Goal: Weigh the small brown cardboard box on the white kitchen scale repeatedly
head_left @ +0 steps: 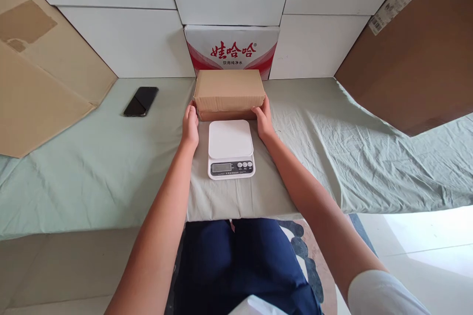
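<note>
A brown cardboard box point(229, 89) stands just behind a white kitchen scale point(231, 140) on the cloth-covered table. My left hand point(190, 124) is closed along the box's left side, with most of its fingertips hidden behind the edge. On the opposite side, my right hand point(263, 115) grips the right end, its thumb on the front face and the fingers along the side. Between my forearms lies the scale, its small display and round buttons facing me. The display shows no readable figures.
A black phone point(141, 101) lies to the left on the green cloth point(96, 167). At the back stands a red and white carton point(232, 42) against white panels. Large cardboard sheets flank the table, one at left point(48, 78) and one at right point(417, 54).
</note>
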Tool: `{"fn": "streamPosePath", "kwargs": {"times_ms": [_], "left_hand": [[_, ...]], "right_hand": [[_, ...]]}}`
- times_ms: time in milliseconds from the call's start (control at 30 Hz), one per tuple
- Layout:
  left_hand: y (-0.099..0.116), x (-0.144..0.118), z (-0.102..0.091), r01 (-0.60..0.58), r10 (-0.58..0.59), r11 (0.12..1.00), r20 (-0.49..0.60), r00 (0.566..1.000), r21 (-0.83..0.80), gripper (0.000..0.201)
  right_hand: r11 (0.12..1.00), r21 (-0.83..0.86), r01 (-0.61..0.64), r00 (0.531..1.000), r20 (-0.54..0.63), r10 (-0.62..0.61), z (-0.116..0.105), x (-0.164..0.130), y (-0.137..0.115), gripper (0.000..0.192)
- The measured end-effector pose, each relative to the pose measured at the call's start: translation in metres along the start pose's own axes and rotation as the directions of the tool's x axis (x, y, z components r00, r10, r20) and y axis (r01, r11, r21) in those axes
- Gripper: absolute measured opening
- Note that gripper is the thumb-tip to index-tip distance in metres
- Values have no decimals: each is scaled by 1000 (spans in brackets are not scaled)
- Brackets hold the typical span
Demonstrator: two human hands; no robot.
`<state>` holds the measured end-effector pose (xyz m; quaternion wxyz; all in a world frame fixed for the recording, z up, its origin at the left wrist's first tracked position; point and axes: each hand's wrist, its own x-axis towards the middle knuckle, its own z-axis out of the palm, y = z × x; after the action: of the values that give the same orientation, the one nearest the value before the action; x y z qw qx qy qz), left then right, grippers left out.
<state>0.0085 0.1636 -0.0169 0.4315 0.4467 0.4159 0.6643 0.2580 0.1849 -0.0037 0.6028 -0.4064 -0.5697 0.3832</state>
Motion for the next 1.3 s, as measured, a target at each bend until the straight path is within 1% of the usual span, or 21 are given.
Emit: {"fn": "streamPosePath", "kwargs": {"times_ms": [100,167,233,300,333,400,433,500,567,633,700,767,800,867,933,1033,1133,1300], "left_hand": [[-2,-1,1,7,-6,1000,57,998,-24,77],[-3,-1,1,15,-12,999,94,996,-36,71],[-1,-1,1,28,-25,999,80,997,-31,70],[8,-3,1,14,-13,1000,60,998,-16,73],[15,-5,2,-15,15,1000,70,997,-4,74],[32,-15,3,-113,110,993,116,987,18,74],[42,-24,3,-164,159,986,139,978,28,73],[58,-48,2,-233,225,971,135,965,47,75],[67,-78,-2,-232,225,970,88,970,74,79],[69,-110,-7,-194,186,977,90,978,85,82],[66,-138,-13,-155,146,984,99,984,90,85],[63,-156,-15,-130,122,987,87,989,97,86],[62,-162,-16,-121,114,987,76,991,103,86],[61,-165,-15,-107,100,988,65,993,115,86],[61,-163,-14,-101,93,987,66,993,121,85],[60,-158,-13,-108,99,987,80,992,118,82],[60,-157,-14,-109,98,988,97,990,114,80],[61,-159,-15,-78,67,989,84,994,129,84]], "right_hand": [[999,-29,22,1000,23,-21,0,-1,-1,71],[998,-45,35,998,60,-32,-1,0,0,70],[998,-48,51,994,100,-46,-2,2,-2,70],[995,-37,93,988,127,-88,-4,3,-8,70],[992,-28,124,984,136,-119,-5,2,-13,70],[983,-17,181,974,139,-177,-8,-4,-26,73],[980,-22,198,971,138,-193,-10,-11,-33,74],[978,-55,203,973,125,-195,-15,-31,-46,76],[976,-92,199,975,116,-188,-23,-59,-55,77],[973,-115,200,976,108,-188,-30,-88,-59,75],[974,-123,192,979,96,-180,-37,-112,-61,67],[975,-129,183,981,85,-173,-40,-126,-63,60],[975,-131,178,982,80,-169,-41,-129,-63,58],[977,-130,170,984,80,-161,-41,-130,-63,55],[979,-126,160,984,96,-148,-41,-128,-62,55],[981,-124,150,984,120,-135,-40,-126,-59,59],[982,-122,143,985,111,-130,-40,-126,-57,63],[985,-106,138,986,106,-127,-39,-124,-58,66]]}}
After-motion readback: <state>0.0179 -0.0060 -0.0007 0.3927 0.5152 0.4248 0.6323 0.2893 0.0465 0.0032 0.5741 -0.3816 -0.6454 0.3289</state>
